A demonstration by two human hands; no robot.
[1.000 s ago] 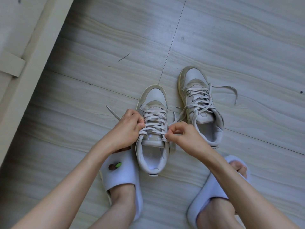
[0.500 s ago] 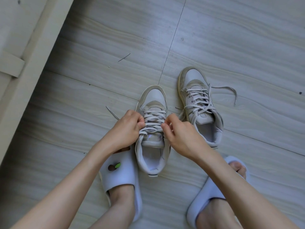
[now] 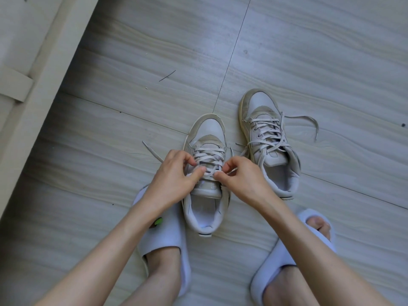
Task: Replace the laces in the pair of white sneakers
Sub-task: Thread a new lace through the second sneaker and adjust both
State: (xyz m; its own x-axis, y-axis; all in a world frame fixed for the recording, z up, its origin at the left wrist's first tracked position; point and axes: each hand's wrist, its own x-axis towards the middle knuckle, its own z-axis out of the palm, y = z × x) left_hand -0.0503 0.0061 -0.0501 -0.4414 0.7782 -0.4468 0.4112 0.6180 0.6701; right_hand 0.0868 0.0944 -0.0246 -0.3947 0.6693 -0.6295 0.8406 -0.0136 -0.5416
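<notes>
Two worn white sneakers stand on the floor, toes pointing away from me. The left sneaker (image 3: pixel 208 133) is between my hands. My left hand (image 3: pixel 174 180) pinches its lace (image 3: pixel 208 151) at the upper eyelets on the left side. My right hand (image 3: pixel 240 180) pinches the same lace on the right side, thumb and finger meeting over the tongue. One loose lace end (image 3: pixel 152 151) trails out to the left behind my left hand. The right sneaker (image 3: pixel 265 133) sits apart, laced loosely, its lace ends (image 3: pixel 309 122) sprawled on the floor.
My feet in pale slippers (image 3: pixel 165 237) (image 3: pixel 293 250) rest on the grey wood-look floor (image 3: pixel 309 62) just below the sneakers. A light wooden frame edge (image 3: pixel 37 80) runs diagonally along the left.
Both hands have moved closer together over the left sneaker's upper lacing. My right hand came in from the shoe's right side to the tongue.
</notes>
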